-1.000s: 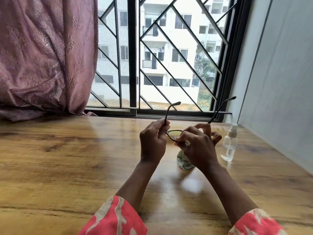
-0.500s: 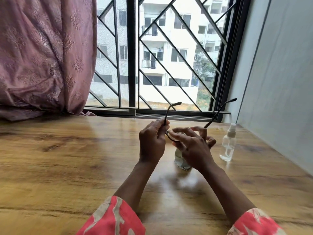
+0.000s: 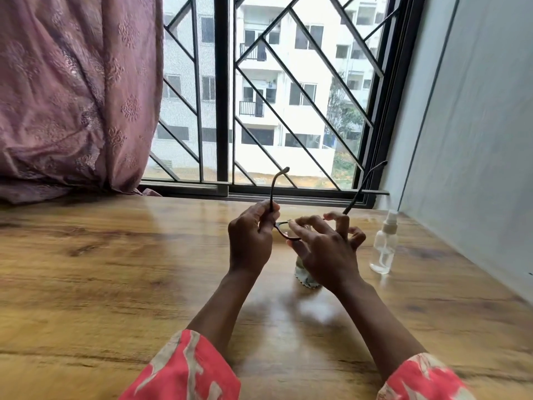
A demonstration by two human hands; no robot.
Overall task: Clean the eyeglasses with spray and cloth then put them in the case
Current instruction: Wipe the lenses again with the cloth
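Observation:
Dark-framed eyeglasses (image 3: 276, 189) are held above the wooden table (image 3: 115, 269), temples pointing up toward the window. My left hand (image 3: 251, 241) pinches the frame at the left hinge. My right hand (image 3: 323, 249) is over the left lens, fingers spread, with a pale cleaning cloth (image 3: 305, 277) hanging down below it to the table. How the cloth is held is hidden behind the hand. A small clear spray bottle (image 3: 385, 243) with a white nozzle stands upright on the table to the right of my hands. No case is in view.
A barred window (image 3: 259, 111) runs along the table's far edge. A pink curtain (image 3: 72, 96) hangs at the left and bunches onto the table. A grey wall (image 3: 476, 125) closes the right side, close behind the bottle.
My right hand has opened its fingers and slid over the lens with the cloth. The glasses tilted slightly. The left hand keeps the same grip.

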